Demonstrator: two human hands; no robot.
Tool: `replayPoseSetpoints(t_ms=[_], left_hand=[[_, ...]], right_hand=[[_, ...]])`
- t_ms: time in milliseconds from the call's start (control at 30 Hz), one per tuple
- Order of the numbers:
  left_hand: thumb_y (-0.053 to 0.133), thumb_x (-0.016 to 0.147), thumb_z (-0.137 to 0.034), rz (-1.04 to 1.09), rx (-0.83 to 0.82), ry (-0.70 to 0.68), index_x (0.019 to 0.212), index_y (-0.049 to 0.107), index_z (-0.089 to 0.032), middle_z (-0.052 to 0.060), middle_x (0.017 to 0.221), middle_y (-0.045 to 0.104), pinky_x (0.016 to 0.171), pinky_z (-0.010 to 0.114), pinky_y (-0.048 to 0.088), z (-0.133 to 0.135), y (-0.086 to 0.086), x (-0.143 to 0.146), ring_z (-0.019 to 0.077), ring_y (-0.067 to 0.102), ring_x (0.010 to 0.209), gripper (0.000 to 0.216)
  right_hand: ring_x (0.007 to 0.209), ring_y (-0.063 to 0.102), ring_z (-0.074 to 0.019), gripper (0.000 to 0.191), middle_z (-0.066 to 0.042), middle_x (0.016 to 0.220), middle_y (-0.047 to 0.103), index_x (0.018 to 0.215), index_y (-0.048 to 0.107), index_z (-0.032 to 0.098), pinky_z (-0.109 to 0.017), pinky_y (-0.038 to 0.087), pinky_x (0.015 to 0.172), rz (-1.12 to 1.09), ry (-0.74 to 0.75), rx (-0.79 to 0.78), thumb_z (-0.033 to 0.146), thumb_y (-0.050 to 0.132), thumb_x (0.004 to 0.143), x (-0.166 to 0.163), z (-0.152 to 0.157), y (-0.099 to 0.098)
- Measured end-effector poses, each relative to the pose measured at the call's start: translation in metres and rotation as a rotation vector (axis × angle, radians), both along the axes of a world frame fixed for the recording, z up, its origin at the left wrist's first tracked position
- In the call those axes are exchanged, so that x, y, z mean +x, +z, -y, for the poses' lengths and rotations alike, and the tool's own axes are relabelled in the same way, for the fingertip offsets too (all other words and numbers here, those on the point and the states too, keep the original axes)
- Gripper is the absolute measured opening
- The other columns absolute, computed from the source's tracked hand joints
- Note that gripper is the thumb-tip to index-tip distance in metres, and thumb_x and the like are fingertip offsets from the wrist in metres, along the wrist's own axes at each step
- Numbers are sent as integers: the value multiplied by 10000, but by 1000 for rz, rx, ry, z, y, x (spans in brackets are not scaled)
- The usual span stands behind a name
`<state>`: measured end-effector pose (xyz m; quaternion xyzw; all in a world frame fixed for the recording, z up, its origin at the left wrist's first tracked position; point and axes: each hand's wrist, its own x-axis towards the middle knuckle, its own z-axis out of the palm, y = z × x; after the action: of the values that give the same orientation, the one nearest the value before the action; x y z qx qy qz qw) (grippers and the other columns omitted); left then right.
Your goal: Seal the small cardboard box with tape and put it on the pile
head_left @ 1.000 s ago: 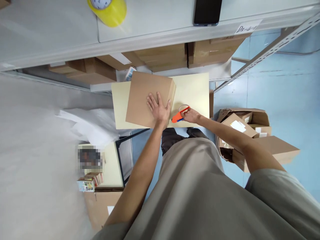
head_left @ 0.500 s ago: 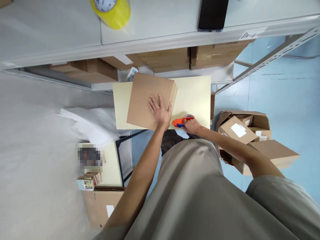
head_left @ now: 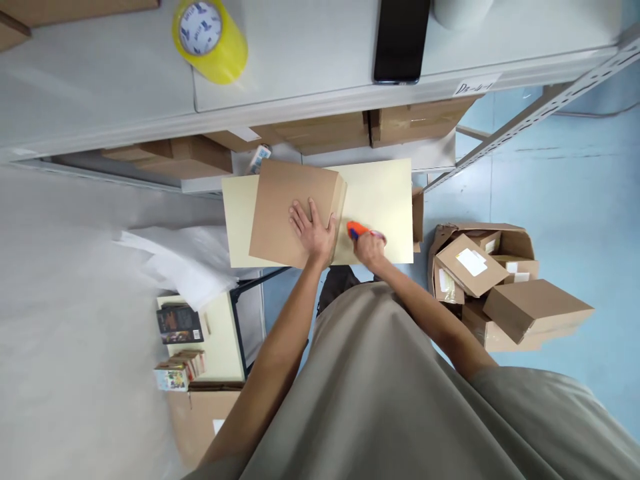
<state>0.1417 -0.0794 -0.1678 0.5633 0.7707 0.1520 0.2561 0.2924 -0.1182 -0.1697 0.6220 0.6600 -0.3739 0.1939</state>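
A brown cardboard box lies on the pale yellow tabletop. My left hand rests flat on its top near the right edge, fingers spread. Just right of the box, my right hand grips an orange and blue tape dispenser. The dispenser's front end points toward the box's right side, with a gap between them. My fingers cover most of its handle, and part of a tape roll shows beyond them.
Above the table runs a grey shelf with a yellow tape roll and a black phone. Cartons fill the level below. At right stands an open carton of boxes. White sheeting and books are at left.
My right hand has moved the tape dispenser up and slightly left, away from the table's near edge. My left hand stays on the box. The whole view has shifted slightly.
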Motion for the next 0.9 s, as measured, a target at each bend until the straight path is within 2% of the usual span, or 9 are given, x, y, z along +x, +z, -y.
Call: replayPoseSetpoints(t_ms=[67,133,267,400,467,533,667,767,900], left_hand=[[655,1069,-533,-14,19,-3,1790,343,-146,175,1924,-31,1424,637,-74,0,-1,0,377,-174,1777,875],[659,1067,-538,-29,49,-9,1774,370,-126,205,1919,-14,1422,621,-86,1,-2,-1,388,-147,1781,868],[648,1061,-569,-29,100,-23,1760,372,-127,235,1913,20,1420,647,-63,2,-6,-7,404,-87,1788,872],[648,1053,-536,26,166,87,1706,409,-131,279,1859,256,1430,670,104,-10,2,-4,419,131,1778,804],[651,1053,-500,56,299,77,1688,411,-142,278,1797,384,1422,621,236,-23,18,7,399,280,1738,768],[626,1071,-472,68,501,-15,1675,413,-168,254,1730,468,1390,563,341,-39,43,24,360,398,1678,710],[551,1117,-443,42,834,-163,1610,475,-171,237,1580,567,1343,537,399,-78,105,55,337,525,1562,568],[508,1119,-381,25,896,-215,1599,490,-171,236,1582,571,1347,529,389,-113,143,64,334,532,1550,524],[548,1063,-294,23,860,-291,1645,451,-204,205,1681,525,1389,525,336,-162,169,60,327,470,1617,597]], right_hand=[[1228,773,-432,552,-375,1325,742,1445,666,-8,-501,618,939,42,-43,41,318,323,1160,18,-20,4],[1201,785,-429,563,-363,1273,758,1436,651,-9,-485,610,957,48,-99,91,384,348,1171,35,-34,12],[1146,802,-413,599,-322,1188,787,1426,596,-6,-441,601,948,-10,-231,200,499,394,1173,60,-40,40],[1078,806,-403,510,-270,1154,801,1456,505,-4,-434,599,890,-98,-251,291,394,464,1140,71,-48,82],[1058,798,-393,477,-259,1179,794,1456,479,4,-438,601,885,-161,-230,372,323,503,1101,73,-62,108],[1060,784,-390,451,-264,1209,777,1438,476,17,-455,602,908,-227,-186,479,290,510,1081,73,-83,136],[1149,748,-405,406,-298,1297,725,1412,496,20,-523,575,1032,-303,-46,724,250,498,1077,65,-140,185],[1259,709,-397,416,-288,1336,718,1441,513,6,-554,491,1176,-320,28,911,169,498,1058,49,-188,205],[1330,672,-371,399,-251,1273,765,1428,578,4,-578,393,1265,-336,72,1058,93,431,1067,24,-249,213]])
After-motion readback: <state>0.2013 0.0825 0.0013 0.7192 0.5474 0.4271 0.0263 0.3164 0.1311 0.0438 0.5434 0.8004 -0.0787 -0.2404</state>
